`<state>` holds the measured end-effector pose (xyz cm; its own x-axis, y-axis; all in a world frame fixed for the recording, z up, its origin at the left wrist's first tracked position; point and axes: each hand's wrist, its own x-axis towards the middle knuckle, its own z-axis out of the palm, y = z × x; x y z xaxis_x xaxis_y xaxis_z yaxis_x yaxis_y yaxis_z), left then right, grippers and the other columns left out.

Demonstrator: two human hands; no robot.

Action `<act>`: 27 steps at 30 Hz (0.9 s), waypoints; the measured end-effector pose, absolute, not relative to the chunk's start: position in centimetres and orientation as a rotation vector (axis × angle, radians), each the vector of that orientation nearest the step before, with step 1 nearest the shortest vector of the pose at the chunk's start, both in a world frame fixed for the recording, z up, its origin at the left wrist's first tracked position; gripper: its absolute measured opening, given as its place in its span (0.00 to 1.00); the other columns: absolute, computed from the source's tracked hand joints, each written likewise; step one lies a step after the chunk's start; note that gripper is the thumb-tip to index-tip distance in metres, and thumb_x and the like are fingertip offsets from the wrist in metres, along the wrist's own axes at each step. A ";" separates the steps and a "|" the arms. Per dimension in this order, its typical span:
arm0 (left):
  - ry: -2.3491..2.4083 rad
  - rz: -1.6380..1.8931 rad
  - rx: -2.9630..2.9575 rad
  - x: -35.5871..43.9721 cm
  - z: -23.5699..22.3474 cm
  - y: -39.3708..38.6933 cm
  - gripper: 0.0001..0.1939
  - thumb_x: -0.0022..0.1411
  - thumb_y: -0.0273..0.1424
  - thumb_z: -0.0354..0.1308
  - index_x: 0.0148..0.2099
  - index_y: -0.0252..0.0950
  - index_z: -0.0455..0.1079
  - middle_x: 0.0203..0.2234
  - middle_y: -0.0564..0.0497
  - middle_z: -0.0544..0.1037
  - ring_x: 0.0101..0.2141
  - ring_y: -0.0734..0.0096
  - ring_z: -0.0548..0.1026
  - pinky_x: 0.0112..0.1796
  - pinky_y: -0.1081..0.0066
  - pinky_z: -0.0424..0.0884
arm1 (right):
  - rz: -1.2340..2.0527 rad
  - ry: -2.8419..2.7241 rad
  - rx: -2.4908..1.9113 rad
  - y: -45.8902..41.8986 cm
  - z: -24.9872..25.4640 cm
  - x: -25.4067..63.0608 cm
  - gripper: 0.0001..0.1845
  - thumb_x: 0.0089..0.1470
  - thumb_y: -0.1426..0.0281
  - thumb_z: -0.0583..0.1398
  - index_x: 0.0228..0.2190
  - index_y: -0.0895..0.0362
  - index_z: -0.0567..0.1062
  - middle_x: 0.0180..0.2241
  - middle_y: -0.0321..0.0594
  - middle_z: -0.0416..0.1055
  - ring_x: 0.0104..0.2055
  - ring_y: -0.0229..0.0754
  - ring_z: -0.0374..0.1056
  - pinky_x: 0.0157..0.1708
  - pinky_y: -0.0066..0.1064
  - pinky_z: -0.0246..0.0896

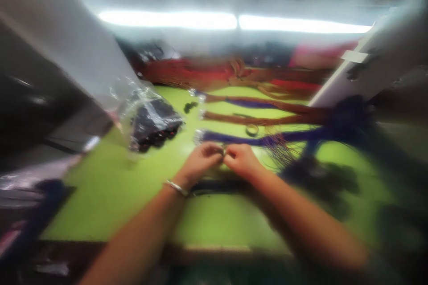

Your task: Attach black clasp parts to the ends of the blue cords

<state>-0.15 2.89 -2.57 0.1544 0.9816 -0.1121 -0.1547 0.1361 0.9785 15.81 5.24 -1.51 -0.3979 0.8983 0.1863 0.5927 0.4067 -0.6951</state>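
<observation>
My left hand [204, 159] and my right hand [243, 158] meet over the green tabletop, fingertips pinched close together. Something small and dark shows between them, too small and blurred to name. A bangle [177, 187] circles the left wrist. Just beyond the fingers lies a purple wire bundle [234, 137] with whitish ends at its left. A brown wire bundle [254, 119] is farther back, with a small ring like a tape roll [252, 130] between the two. Beneath the wrists runs a dark, long bundle [219, 186].
A clear plastic bag [155, 118] of black parts lies at the left, near small black pieces [190, 107]. Red and brown wires [200, 73] stretch across the back. Panels [361, 62] flank the green table [100, 196]. Dark wires [347, 120] pile up at the right.
</observation>
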 end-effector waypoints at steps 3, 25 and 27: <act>1.046 1.089 1.072 -0.1 -2.6 2.9 0.14 0.48 0.30 0.65 0.38 0.32 0.71 0.29 0.50 0.76 0.29 0.73 0.72 0.32 0.73 0.68 | 0.671 -2.144 -1.305 5.1 -2.0 15.6 0.10 0.44 0.73 0.55 0.14 0.59 0.67 0.15 0.32 0.61 0.20 0.31 0.52 0.22 0.24 0.44; 1.059 1.068 0.898 -0.1 -1.0 2.6 0.13 0.51 0.30 0.63 0.40 0.31 0.69 0.27 0.50 0.74 0.25 0.76 0.73 0.29 0.74 0.67 | 0.137 -2.566 -1.728 19.6 -1.8 16.0 0.11 0.52 0.67 0.55 0.34 0.58 0.76 0.36 0.44 0.73 0.33 0.38 0.64 0.31 0.27 0.53; 1.066 1.058 0.900 -0.1 -0.9 2.6 0.13 0.51 0.30 0.62 0.40 0.32 0.69 0.27 0.50 0.74 0.25 0.76 0.73 0.29 0.74 0.66 | 0.112 -2.583 -1.692 19.9 -2.1 16.2 0.11 0.54 0.68 0.54 0.32 0.58 0.75 0.36 0.44 0.72 0.35 0.39 0.64 0.33 0.27 0.53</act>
